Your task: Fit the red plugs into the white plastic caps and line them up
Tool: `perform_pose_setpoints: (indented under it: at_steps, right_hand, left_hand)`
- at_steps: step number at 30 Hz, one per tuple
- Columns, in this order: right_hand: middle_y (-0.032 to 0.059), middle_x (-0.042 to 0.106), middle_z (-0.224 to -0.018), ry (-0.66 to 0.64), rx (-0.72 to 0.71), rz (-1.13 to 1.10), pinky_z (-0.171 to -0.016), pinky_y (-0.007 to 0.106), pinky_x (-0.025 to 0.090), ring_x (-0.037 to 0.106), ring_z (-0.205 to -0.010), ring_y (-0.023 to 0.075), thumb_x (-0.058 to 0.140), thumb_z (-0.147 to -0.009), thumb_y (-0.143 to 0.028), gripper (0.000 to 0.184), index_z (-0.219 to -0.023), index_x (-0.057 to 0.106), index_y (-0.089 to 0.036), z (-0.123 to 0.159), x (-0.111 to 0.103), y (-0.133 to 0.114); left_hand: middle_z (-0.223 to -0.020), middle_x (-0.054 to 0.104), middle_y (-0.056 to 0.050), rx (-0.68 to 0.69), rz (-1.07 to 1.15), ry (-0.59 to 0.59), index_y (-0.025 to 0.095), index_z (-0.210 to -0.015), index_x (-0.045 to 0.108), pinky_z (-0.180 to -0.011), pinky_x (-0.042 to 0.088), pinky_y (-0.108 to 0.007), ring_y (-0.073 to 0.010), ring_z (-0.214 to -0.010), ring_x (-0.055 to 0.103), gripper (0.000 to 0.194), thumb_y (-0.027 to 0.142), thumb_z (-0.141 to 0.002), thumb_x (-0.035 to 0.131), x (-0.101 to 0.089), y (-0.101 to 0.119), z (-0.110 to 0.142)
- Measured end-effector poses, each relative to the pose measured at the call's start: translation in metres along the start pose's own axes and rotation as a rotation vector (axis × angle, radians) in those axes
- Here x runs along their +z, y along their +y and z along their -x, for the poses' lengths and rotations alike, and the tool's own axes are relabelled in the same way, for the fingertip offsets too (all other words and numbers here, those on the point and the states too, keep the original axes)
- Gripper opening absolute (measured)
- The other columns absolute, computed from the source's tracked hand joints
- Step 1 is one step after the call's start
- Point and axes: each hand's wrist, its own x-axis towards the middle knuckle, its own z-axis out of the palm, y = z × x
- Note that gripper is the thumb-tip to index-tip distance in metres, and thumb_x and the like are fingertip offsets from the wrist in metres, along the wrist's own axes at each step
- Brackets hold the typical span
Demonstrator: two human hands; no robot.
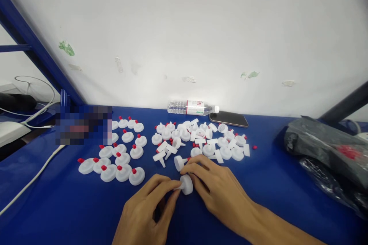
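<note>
Between the thumb and index finger of my left hand [148,208] is the thin spout of a white plastic nozzle cap [187,185]. It lies on its side, with its round base turned toward my right hand [222,187]. The bent fingers of my right hand are closed about that base; the exact contact is partly hidden. Just beyond the right fingertips, a second nozzle cap [178,163] with a red tip rests tilted on the table. Farther back is a loose pile of white nozzle caps [185,135], flat white T-shaped pieces [171,149] and small red tips.
Red-tipped nozzle caps [123,173] stand spread out on the blue table [86,214] at left. A water bottle [198,108] and a phone [230,119] lie by the wall. Dark plastic wrapping [324,149] covers something at right; a white cable [34,178] crosses the left side.
</note>
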Motion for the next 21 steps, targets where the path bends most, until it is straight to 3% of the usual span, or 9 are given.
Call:
perform_pose_setpoints:
  at_steps: [3,8,13,21]
  right_hand:
    - [0.0000,0.066,-0.119,0.091,0.035,0.083,-0.063,0.032,0.055,0.074,-0.085,0.0196,0.050,-0.106,-0.021,0.025,-0.125,0.060,-0.034,0.001,0.002,0.001]
    - [0.0019,0.068,-0.113,0.087,0.085,0.201,-0.058,0.033,0.052,0.075,-0.079,0.0221,0.061,-0.102,-0.028,0.029,-0.131,0.058,-0.030,0.000,0.004,0.005]
    - [-0.0001,0.068,-0.104,0.064,0.022,0.275,-0.050,0.028,0.040,0.072,-0.071,0.0184,0.057,-0.105,-0.026,0.014,-0.113,0.067,-0.029,-0.001,0.004,0.006]
    - [0.0000,0.067,-0.094,0.046,0.038,0.292,-0.049,0.031,0.029,0.065,-0.060,0.0169,0.058,-0.100,-0.022,0.005,-0.101,0.063,-0.022,-0.003,-0.002,-0.004]
  left_hand:
    - [-0.102,0.071,0.010,-0.002,-0.002,-0.008,0.038,-0.121,0.068,-0.068,0.054,-0.010,-0.0023,-0.071,0.068,0.025,0.025,-0.101,0.061,-0.001,0.000,0.000]
    - [-0.103,0.071,0.009,-0.001,-0.015,-0.022,0.038,-0.123,0.068,-0.070,0.055,-0.010,-0.0028,-0.074,0.069,0.027,0.024,-0.101,0.061,-0.001,0.001,-0.001]
    - [-0.102,0.072,0.007,-0.011,-0.018,-0.024,0.035,-0.120,0.070,-0.068,0.055,-0.012,-0.0040,-0.069,0.068,0.024,0.024,-0.101,0.060,-0.001,0.001,-0.002]
    - [-0.102,0.072,0.007,-0.010,-0.011,-0.011,0.035,-0.118,0.071,-0.067,0.055,-0.013,-0.0052,-0.072,0.069,0.023,0.025,-0.100,0.061,-0.001,0.002,-0.003]
